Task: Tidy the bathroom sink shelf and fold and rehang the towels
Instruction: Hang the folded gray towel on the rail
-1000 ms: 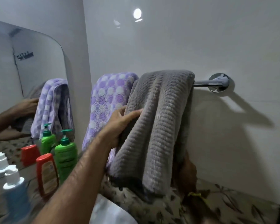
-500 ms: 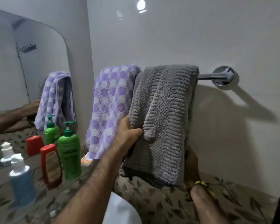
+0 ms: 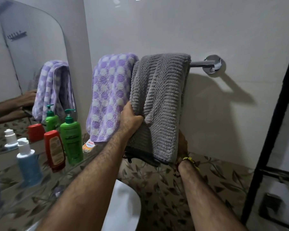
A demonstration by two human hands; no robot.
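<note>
Left hand: fingers tucked under, thumb outside, closed on the left edge of the grey ribbed terry towel, about halfway down its hang. Right hand: mostly hidden behind the towel's lower right side; only the wrist with a yellow thread band shows. Cannot tell whether it pinches the cloth or just backs it.

Grey towel location: draped over the chrome wall-mounted towel bar, toward its right end, touching the lilac-and-white spotted towel that hangs just to its left on the same bar.

Risks (judgement):
- Front layer is bunched into a loose vertical fold near the left hand; tugging from one edge only would drag the towel sideways along the bar and skew the hem.
- A pull downward at the front would lengthen the front fall and could slide the whole towel off the smooth bar.
- A leftward shove would crowd or displace the spotted towel.

Appearance of grey towel: thick, plush, horizontal ribs, doubled over; dark bottom hem uneven, left side lower. Not yet smooth.

Glass shelf below left carries a green pump bottle, a red inverted bottle and a blue bottle with white cap, standing in a row.
</note>
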